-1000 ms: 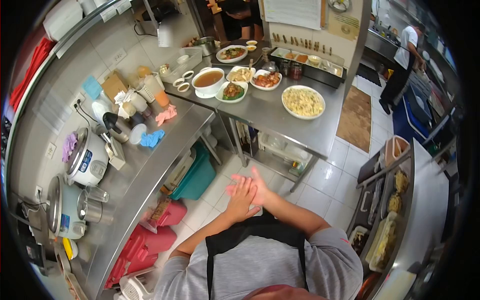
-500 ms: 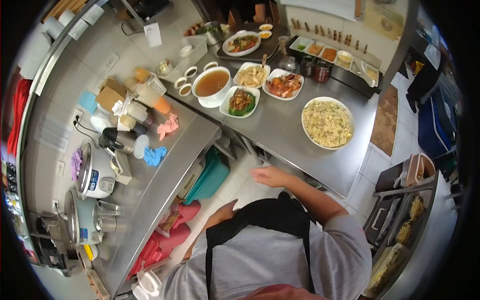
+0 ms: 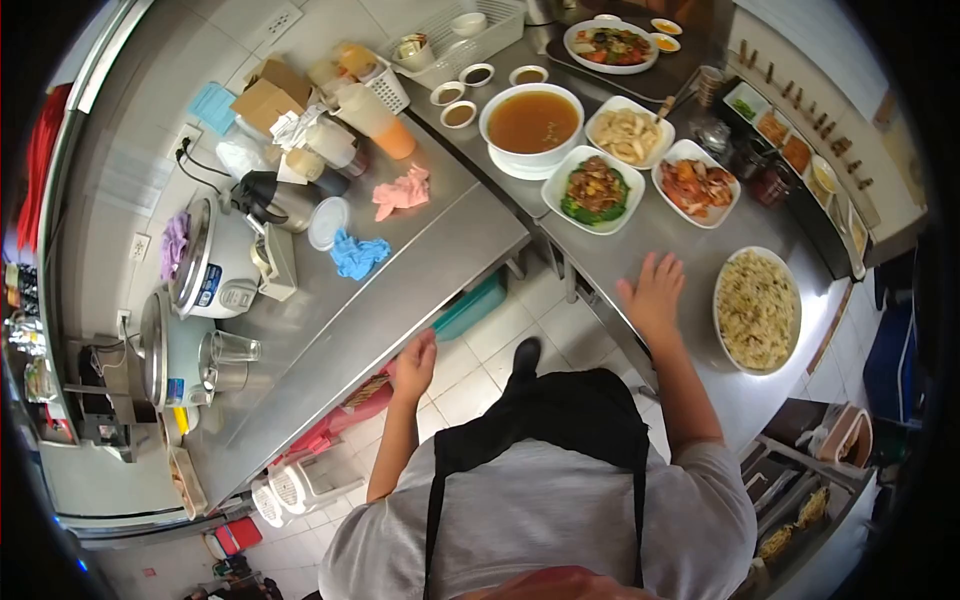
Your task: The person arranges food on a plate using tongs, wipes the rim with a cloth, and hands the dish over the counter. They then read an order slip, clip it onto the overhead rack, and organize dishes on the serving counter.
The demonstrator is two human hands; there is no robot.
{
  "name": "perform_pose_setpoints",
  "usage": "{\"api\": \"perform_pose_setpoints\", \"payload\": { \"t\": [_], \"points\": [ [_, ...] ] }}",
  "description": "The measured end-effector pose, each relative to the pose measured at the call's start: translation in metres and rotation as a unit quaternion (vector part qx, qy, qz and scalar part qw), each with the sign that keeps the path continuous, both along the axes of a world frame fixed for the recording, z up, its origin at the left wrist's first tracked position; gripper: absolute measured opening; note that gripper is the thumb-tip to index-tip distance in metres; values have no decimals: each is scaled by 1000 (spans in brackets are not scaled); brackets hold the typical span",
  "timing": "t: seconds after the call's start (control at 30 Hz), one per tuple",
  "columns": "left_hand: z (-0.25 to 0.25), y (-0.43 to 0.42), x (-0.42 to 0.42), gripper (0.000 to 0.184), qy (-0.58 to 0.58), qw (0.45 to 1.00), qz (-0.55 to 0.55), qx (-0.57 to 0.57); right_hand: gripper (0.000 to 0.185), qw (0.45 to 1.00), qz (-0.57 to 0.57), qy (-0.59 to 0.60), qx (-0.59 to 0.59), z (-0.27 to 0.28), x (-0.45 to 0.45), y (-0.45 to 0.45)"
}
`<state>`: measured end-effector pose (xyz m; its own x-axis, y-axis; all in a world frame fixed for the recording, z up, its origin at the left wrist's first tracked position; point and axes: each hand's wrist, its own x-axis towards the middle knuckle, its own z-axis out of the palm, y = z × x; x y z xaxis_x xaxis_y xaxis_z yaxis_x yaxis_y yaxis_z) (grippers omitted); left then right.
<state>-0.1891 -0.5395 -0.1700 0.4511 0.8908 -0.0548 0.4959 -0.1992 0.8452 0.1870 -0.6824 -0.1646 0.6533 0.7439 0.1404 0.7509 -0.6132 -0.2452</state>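
My right hand (image 3: pixel 653 290) is at the steel table's (image 3: pixel 620 265) front edge, fingers spread, holding nothing. Just beyond it are a square dish of meat on green vegetables (image 3: pixel 594 190) and a square dish of reddish sliced meat (image 3: pixel 697 186). To its right stands a large bowl of fried rice (image 3: pixel 757 310). My left hand (image 3: pixel 415 365) hangs beside the edge of the left counter, fingers curled in, with nothing visible in it. Behind the dishes are a white bowl of brown soup (image 3: pixel 531 120) and a dish of pale sliced food (image 3: pixel 629 134).
On the left counter (image 3: pixel 400 270) lie a blue cloth (image 3: pixel 358 254) and a pink cloth (image 3: pixel 402 192), near bottles and rice cookers (image 3: pixel 215 270). Small sauce cups (image 3: pixel 459 114) stand by the soup. A plated dish (image 3: pixel 610 46) sits on a tray at the back. Condiment containers (image 3: pixel 795 152) line the right.
My view has turned left and moved closer to the counters. My right hand has reached forward to the table edge with fingers spreading. My left hand has risen beside the left counter.
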Motion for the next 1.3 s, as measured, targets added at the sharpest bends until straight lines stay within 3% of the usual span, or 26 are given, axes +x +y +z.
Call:
{"api": "perform_pose_setpoints", "payload": {
  "t": [0.07,0.1,0.13,0.2,0.3,0.37,0.4,0.5,0.57,0.63,0.67,0.73,0.83,0.87,0.93,0.97,1.03,1.1,1.2,1.3],
  "points": [
    [18,37,11,32,-16,999,17,39,57,983,177,42,-23,4,-35,14],
    [26,59,17,31,-23,998,24,59,49,926,267,264,-25,11,-48,21],
    [29,84,23,33,-22,997,21,72,42,814,341,469,-25,26,-62,28],
    [33,140,41,39,8,988,-5,157,30,821,328,466,-29,49,-87,45],
    [16,223,70,48,94,934,-37,342,27,886,227,377,146,27,-95,78],
    [-9,273,93,53,150,894,-8,423,25,889,201,388,135,39,-99,103],
    [-17,290,100,54,119,920,-63,367,25,894,217,367,133,40,-101,113],
    [-30,290,118,52,136,879,-121,440,30,911,264,308,73,54,-108,149],
    [-5,255,122,50,70,909,-217,349,37,916,300,245,103,54,-117,176],
    [3,221,117,46,2,901,-324,288,43,937,312,112,107,52,-130,198],
    [9,204,117,45,-27,931,-323,168,44,941,310,106,86,50,-139,206],
    [12,171,119,42,-60,939,-327,-88,47,952,285,101,42,41,-149,209],
    [-7,157,116,41,-264,883,-308,-235,41,910,182,362,94,34,-139,198],
    [-5,161,117,38,-268,880,-293,-260,30,864,265,412,115,58,-125,192],
    [-1,168,115,32,-269,869,-264,-320,24,886,178,422,77,111,-109,164],
    [-10,180,114,30,-221,895,-264,-282,22,892,121,430,59,121,-102,148],
    [-16,200,116,29,-165,920,-249,-253,20,944,11,308,118,112,-89,113],
    [-14,203,124,28,-150,927,-232,-252,20,963,-103,219,117,140,-82,83],
    [-21,201,126,24,-131,942,-239,-195,22,943,-300,43,138,112,-67,54],
    [-31,198,133,20,-103,959,-247,-92,25,942,-258,-139,161,47,-31,37]
  ]
}}
